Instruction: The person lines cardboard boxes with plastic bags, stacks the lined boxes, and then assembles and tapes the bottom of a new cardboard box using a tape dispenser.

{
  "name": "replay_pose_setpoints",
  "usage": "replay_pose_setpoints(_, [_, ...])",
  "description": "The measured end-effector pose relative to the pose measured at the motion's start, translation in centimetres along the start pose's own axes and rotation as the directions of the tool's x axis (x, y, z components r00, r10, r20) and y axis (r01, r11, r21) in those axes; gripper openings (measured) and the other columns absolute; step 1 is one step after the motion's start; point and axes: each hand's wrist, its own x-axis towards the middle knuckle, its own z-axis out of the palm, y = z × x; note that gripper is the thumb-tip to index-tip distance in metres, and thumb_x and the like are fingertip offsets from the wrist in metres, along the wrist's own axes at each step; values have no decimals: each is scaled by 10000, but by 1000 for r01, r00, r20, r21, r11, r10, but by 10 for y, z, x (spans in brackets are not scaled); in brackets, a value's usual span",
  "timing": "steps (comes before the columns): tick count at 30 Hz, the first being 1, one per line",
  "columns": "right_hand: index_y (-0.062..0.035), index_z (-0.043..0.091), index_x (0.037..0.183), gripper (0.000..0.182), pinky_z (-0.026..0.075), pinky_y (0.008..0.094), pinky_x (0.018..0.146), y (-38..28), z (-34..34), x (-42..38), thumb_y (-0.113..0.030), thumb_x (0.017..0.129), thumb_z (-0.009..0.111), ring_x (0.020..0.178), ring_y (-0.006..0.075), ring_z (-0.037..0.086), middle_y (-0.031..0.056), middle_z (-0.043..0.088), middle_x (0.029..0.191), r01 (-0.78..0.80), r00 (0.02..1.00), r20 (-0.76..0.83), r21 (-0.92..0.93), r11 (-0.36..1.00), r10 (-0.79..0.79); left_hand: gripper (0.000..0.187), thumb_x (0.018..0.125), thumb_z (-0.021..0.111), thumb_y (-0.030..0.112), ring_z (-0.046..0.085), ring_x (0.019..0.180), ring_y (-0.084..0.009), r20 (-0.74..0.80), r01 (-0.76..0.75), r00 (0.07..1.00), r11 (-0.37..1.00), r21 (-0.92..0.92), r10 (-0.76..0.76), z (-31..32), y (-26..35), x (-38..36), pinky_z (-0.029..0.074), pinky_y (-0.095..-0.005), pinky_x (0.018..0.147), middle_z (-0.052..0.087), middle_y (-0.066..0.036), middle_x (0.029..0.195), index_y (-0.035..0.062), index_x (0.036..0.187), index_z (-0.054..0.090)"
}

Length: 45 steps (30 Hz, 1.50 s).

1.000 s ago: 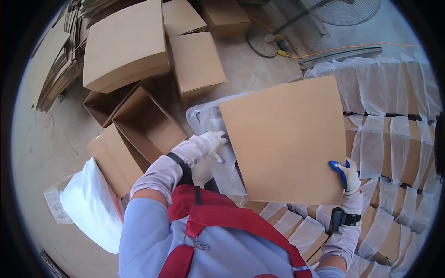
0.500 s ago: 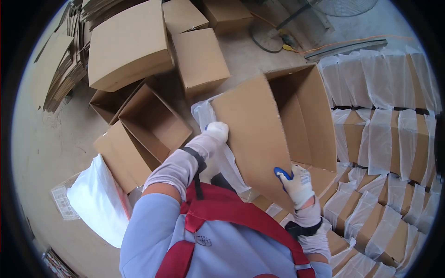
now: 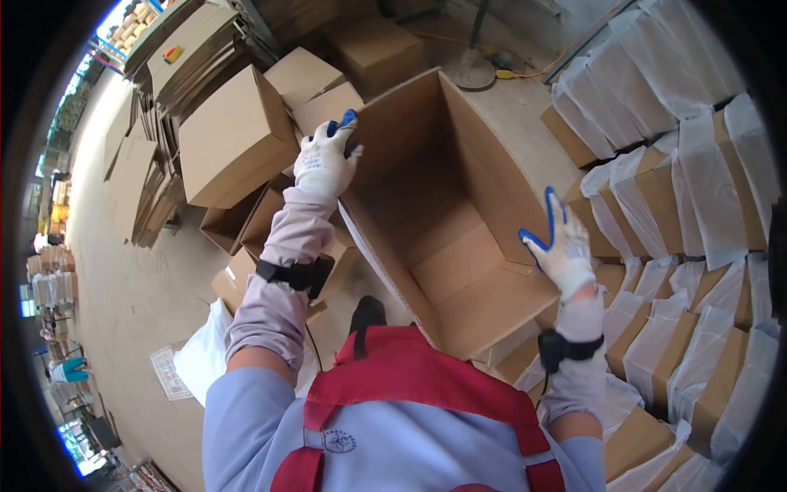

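A large empty cardboard box (image 3: 471, 283) stands in front of me, its opening turned up toward me. My left hand (image 3: 326, 164), in a white glove with blue fingertips, is at the box's upper left rim with its fingers apart. On the other side my right hand (image 3: 566, 250), gloved the same way, spreads its thumb and fingers close to the right wall. Part of a translucent plastic bag (image 3: 369, 246) shows along the left outer side of the box, mostly hidden behind it.
Closed boxes (image 3: 238, 135) and stacked flat cardboard (image 3: 135, 184) are at the upper left. Rows of boxes draped in plastic (image 3: 656, 201) line the right. A white sack (image 3: 203, 348) lies beside a white wire basket (image 3: 170, 369) at the lower left. An orange cable (image 3: 557, 61) runs across the back.
The box has turned so its opening faces up at me. My left hand has moved from the bag to the upper left rim; my right hand has let go of the edge and spread.
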Motion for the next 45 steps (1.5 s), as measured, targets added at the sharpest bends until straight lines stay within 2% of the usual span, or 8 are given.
replay_pose_setpoints(10, [-145,451,1264,472,453,458,813,37,55,33,-290,820,519,921,367,592,200,620,985,-122,962,267,255,959,51,472,763,662,217,520,1057,-328,-37,4,999,991,132,1,35,-12,6,438,-399,917,531,-125,1167,227,1220,545])
replay_pose_setpoints(17, [0,380,1324,565,368,316,971,134,113,46,-173,834,602,1141,228,494,135,515,1257,9,994,83,582,813,-70,534,757,677,166,459,1184,-284,-384,-232,914,603,-763,-134,65,-6,-68,355,-364,1001,465,-148,1289,57,1241,478])
replay_pose_setpoints(21, [-15,384,1322,479,352,300,967,136,105,34,-153,887,531,1127,202,469,106,487,1275,3,996,74,537,844,-51,594,814,590,386,330,1274,-351,-92,42,994,979,-201,-62,56,-95,-252,243,-488,1047,386,-162,1361,86,1300,426])
replay_pose_setpoints(25, [-17,367,1338,437,306,290,1007,83,74,20,-171,940,459,1175,193,422,88,427,1332,94,991,-131,709,699,-1,639,851,502,456,284,1313,-296,136,758,648,652,-17,-749,63,-257,-436,174,-503,1067,329,-124,1411,124,1370,332])
replay_pose_setpoints(31, [16,410,1302,414,344,307,1012,35,37,-59,-190,944,442,1182,237,452,135,447,1316,-35,904,-345,532,846,254,622,899,334,517,169,1372,-218,329,750,318,448,487,-889,15,-431,-564,94,-544,1078,216,-56,1479,184,1414,234])
replay_pose_setpoints(35, [53,456,1237,455,374,300,962,15,33,-112,-296,946,432,1110,309,499,205,506,1238,-136,933,-324,82,987,156,694,877,351,561,226,1349,-294,323,996,17,43,73,-946,36,-515,-685,181,-495,1075,200,-126,1475,173,1429,192])
replay_pose_setpoints(38, [49,479,1207,466,398,298,928,15,35,-152,-329,937,442,1075,313,517,207,531,1190,-232,945,-239,-9,973,223,829,805,442,633,262,1329,-325,304,952,305,275,-137,-903,61,-555,-762,219,-453,1069,219,-190,1453,170,1434,164])
replay_pose_setpoints(45, [38,486,1205,444,414,302,906,17,74,-213,-308,927,471,1075,276,523,183,543,1175,-541,838,206,200,817,505,818,743,645,494,32,1375,-374,469,817,134,365,446,-873,-15,-465,-658,104,-605,1042,37,-189,1492,347,1415,202])
